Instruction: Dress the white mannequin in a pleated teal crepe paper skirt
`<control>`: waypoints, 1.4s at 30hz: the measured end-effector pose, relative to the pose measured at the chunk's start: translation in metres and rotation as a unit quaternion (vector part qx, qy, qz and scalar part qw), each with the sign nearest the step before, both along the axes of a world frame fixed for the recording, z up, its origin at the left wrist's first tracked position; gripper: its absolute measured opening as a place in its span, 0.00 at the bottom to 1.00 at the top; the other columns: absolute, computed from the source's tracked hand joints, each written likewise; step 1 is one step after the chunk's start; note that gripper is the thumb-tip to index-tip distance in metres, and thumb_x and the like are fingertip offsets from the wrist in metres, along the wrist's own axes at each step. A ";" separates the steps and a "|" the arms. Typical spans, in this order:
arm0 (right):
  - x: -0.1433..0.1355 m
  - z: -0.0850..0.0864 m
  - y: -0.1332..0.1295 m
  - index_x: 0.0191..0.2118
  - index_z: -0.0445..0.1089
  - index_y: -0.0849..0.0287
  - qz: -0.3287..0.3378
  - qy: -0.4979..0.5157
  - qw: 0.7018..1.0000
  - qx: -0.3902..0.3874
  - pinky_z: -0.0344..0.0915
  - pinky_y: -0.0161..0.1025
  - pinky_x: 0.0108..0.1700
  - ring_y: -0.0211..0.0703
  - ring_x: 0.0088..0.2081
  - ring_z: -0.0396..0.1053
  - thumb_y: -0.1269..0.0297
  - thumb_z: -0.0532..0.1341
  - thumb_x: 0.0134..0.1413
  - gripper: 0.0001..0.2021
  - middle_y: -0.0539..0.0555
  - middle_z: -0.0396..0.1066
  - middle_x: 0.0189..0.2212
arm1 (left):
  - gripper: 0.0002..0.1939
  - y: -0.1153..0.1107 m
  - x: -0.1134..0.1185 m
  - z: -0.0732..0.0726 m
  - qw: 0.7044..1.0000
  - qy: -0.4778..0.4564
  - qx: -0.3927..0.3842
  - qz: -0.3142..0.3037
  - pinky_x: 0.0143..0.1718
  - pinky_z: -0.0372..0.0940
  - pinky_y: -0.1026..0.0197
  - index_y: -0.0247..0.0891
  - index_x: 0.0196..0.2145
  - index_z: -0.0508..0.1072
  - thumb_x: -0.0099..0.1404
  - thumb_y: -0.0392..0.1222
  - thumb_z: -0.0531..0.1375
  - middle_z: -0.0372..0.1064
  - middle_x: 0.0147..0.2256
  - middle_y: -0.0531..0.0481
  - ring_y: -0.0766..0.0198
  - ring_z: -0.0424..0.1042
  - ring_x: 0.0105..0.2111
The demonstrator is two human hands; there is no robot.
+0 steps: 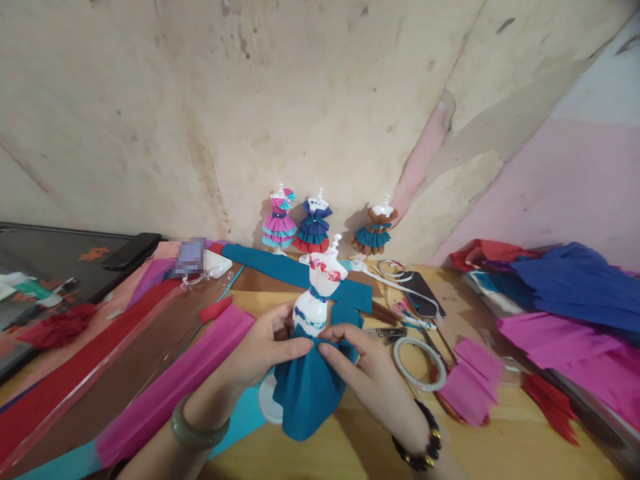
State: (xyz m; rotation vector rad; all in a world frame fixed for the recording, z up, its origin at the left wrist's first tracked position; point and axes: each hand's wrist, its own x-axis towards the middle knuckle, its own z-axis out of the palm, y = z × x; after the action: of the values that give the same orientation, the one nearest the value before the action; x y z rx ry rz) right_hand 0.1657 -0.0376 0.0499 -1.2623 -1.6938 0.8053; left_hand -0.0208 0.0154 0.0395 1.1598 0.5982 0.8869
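A small white dress-form mannequin [324, 280] stands upright in front of me, with red and blue marks on its chest, waist and hips. Teal crepe paper [310, 393] hangs in folds from its hips like a skirt. My left hand [273, 343] pinches the paper's upper edge, thumb in front and fingers behind the form. My right hand [353, 357] pinches the same edge close by, between thumb and forefinger. Part of the white round base [270, 399] shows at the lower left of the skirt. From the right side, more teal paper [350, 313] extends behind my right hand.
Several mannequins in paper dresses, one pink [280, 220], stand by the wall. A tape roll [419, 364], thread snips [387, 333] and a dark phone [424, 293] lie to the right. Magenta [185, 380] and red paper strips [100, 360] cover the left; blue paper [575, 287] piles at right.
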 end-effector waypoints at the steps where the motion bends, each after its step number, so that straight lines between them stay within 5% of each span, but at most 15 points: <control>1: 0.000 0.000 0.000 0.34 0.72 0.57 -0.003 -0.007 1.000 0.006 0.67 0.37 0.39 0.42 0.35 0.73 0.62 0.60 0.59 0.06 0.52 0.76 0.32 | 0.25 0.000 0.000 0.000 1.000 0.003 0.005 -0.006 0.48 0.66 0.57 0.39 0.49 0.74 0.53 0.44 0.71 0.75 0.48 0.43 0.52 0.73 0.48; 22: -0.005 -0.004 -0.002 0.30 0.73 0.56 -0.063 -0.015 0.994 0.088 0.66 0.32 0.35 0.39 0.29 0.72 0.64 0.64 0.56 0.04 0.49 0.76 0.26 | 0.25 0.002 0.004 -0.002 0.998 0.016 0.053 -0.035 0.51 0.64 0.55 0.38 0.54 0.71 0.60 0.41 0.67 0.74 0.50 0.42 0.51 0.71 0.52; 36: -0.004 -0.001 -0.004 0.28 0.72 0.57 -0.067 -0.028 0.994 0.077 0.64 0.32 0.31 0.38 0.26 0.69 0.63 0.63 0.55 0.07 0.48 0.74 0.24 | 0.21 0.000 0.004 0.002 0.992 0.041 0.110 -0.039 0.53 0.63 0.54 0.40 0.55 0.70 0.64 0.42 0.62 0.73 0.51 0.43 0.55 0.71 0.50; 42: -0.003 -0.003 -0.004 0.29 0.71 0.57 -0.063 -0.035 0.993 0.092 0.64 0.32 0.32 0.38 0.27 0.70 0.64 0.63 0.56 0.06 0.49 0.74 0.25 | 0.25 -0.002 0.005 0.000 0.994 0.028 0.093 -0.043 0.50 0.65 0.54 0.38 0.54 0.70 0.60 0.43 0.67 0.73 0.51 0.41 0.52 0.72 0.50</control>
State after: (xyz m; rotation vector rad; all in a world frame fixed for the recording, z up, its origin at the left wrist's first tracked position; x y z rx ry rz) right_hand 0.1630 -0.0419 0.0470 -1.2667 -1.6844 0.5231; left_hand -0.0156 0.0130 0.0398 1.3717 0.5143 0.8513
